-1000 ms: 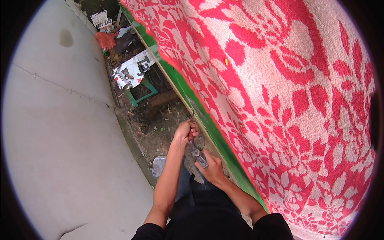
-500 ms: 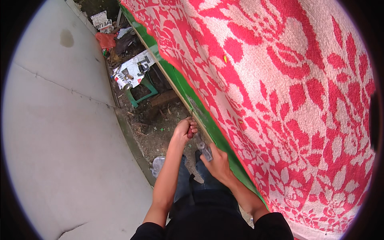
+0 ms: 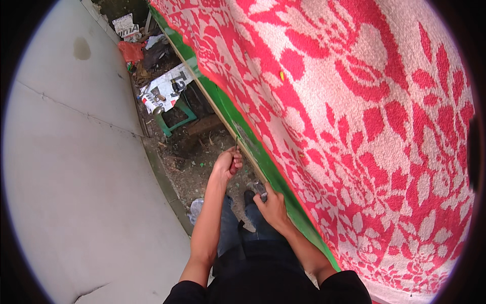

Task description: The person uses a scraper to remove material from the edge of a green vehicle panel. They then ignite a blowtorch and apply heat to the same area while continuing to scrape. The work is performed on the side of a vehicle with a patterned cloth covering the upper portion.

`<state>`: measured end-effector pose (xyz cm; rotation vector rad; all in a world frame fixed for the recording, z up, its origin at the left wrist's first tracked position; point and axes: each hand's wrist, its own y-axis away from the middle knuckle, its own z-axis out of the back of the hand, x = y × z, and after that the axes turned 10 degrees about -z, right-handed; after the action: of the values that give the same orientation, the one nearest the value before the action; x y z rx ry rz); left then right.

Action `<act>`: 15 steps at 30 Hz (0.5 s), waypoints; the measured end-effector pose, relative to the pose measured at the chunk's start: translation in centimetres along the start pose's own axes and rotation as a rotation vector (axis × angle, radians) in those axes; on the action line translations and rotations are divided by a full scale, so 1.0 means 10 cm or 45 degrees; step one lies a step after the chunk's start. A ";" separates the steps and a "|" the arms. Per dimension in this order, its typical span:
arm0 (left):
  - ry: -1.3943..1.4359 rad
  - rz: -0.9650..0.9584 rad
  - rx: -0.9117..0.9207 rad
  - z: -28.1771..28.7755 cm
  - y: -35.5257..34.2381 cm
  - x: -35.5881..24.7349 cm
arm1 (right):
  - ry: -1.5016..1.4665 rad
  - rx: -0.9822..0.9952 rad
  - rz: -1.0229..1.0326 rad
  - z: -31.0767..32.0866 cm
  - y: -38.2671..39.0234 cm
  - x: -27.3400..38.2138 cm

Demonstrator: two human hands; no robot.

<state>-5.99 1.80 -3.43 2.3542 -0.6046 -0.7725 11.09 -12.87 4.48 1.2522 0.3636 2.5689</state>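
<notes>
Tool (image 3: 233,166) with a red handle in my left hand (image 3: 225,163), grey metal tool (image 3: 260,189) in my right hand (image 3: 274,206)

Looking down, I see both my hands near the centre of the frame. My left fingers are wrapped around the red handle; its thin dark shaft points toward the top of the frame, leaning slightly right, and its far end is at a pale wooden strip (image 3: 216,108). Whether it touches the wood, I cannot tell.

My right hand, lower and to the right, is closed on the grey tool, whose outer end faces up and left, toward the red handle, with a gap between them. It is foreshortened, so I cannot tell its kind. My left hand is the nearer one to the shaft's end.

The strip runs diagonally from upper left to lower right, edging a green sheet (image 3: 229,105). A red-and-white patterned cloth (image 3: 349,131) fills the right side. At upper left stands a green stool (image 3: 188,114) with a printed board (image 3: 168,85) on top. A pale wall (image 3: 71,162) fills the left.
</notes>
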 end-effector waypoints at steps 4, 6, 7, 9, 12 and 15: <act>-0.049 -0.035 -0.007 -0.11 0.22 0.11 | -0.088 0.005 -0.030 0.03 0.02 0.02; -0.051 -0.020 0.021 -0.15 0.33 0.15 | -0.118 -0.003 -0.016 0.05 0.04 0.06; -0.063 -0.025 0.026 -0.19 0.40 0.17 | -0.131 -0.011 -0.011 0.06 0.05 0.07; -0.104 -0.081 0.014 -0.28 0.48 0.19 | -0.146 -0.039 0.022 0.06 0.06 0.07; -0.092 -0.078 0.046 -0.26 0.43 0.22 | -0.198 -0.056 0.023 0.10 0.08 0.17; -0.072 -0.094 0.048 -0.25 0.39 0.23 | -0.220 -0.078 0.046 0.13 0.11 0.25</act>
<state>-3.60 -1.36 -0.15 2.4074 -0.5634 -0.8698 10.55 -12.89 7.43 1.4578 0.2276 2.4571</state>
